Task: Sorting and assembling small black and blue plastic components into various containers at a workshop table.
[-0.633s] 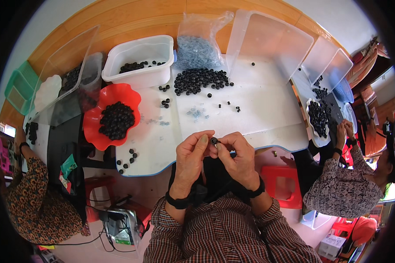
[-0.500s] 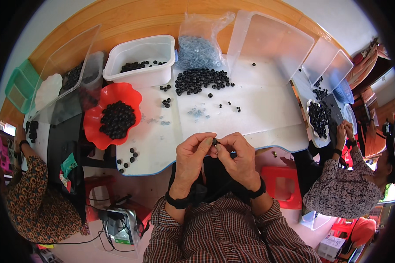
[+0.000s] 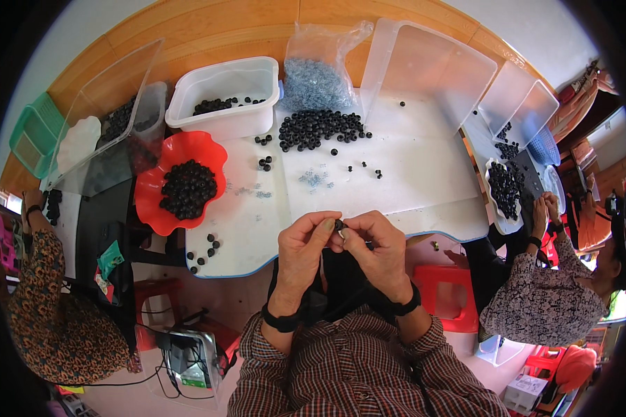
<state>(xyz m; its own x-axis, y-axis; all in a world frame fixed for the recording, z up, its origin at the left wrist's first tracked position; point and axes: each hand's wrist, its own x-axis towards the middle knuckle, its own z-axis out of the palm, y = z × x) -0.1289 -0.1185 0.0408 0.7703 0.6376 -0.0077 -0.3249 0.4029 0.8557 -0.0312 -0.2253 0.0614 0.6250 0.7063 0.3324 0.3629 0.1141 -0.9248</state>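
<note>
Just past the table's front edge, my left hand [image 3: 305, 249] and my right hand [image 3: 378, 251] meet in front of me, both closed in a pinch. Between the fingertips sits a small round black piece [image 3: 339, 225], partly hidden by the thumbs. A pale bit shows beside it, too small to make out. Beyond my hands a few bluish see-through pieces [image 3: 314, 178] are scattered on the white tabletop [image 3: 396, 181]. Farther back lies a pile of round black pieces [image 3: 320, 130]. To the left, a red wavy-rimmed bowl [image 3: 149, 205] holds more of them.
A white tub [image 3: 219, 126] and a plastic bag of bluish pieces [image 3: 318, 83] stand at the back. See-through plastic panels [image 3: 431, 69] rise at both sides. Co-workers sit left [image 3: 62, 313] and right [image 3: 542, 299]. A red stool [image 3: 446, 299] is below the table.
My fingers have shifted slightly around the small black piece, and the pale bit beside it shows more. The person at the left has moved an arm a little. The table's contents look unchanged.
</note>
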